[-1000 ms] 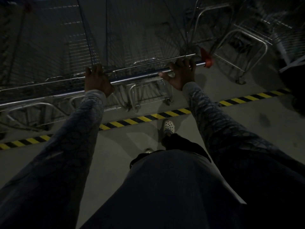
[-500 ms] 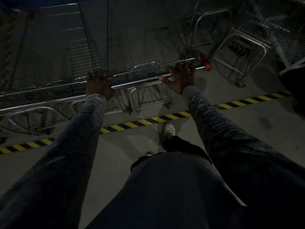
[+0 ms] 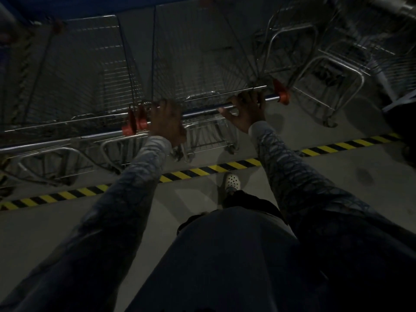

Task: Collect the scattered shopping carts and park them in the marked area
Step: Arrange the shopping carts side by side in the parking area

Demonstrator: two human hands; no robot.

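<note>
In dim light a wire shopping cart (image 3: 198, 70) stands in front of me, beyond the yellow-and-black striped floor line (image 3: 202, 171). Its chrome handle bar (image 3: 202, 111) has orange end caps. My left hand (image 3: 166, 122) grips the bar near its left cap. My right hand (image 3: 245, 111) grips it toward the right cap. A second cart (image 3: 74, 86) stands close beside it on the left, its handle running to the left edge. Both carts' wheels are past the line.
More carts and chrome frames (image 3: 326, 70) crowd the upper right. A dark object (image 3: 403, 122) sits at the right edge. My foot in a white perforated shoe (image 3: 231, 182) is just behind the striped line. Grey concrete floor lies behind me.
The cart has rolled forward and to the right relative to the left cart, so its left orange cap now shows. Both hands kept their grip on the bar.
</note>
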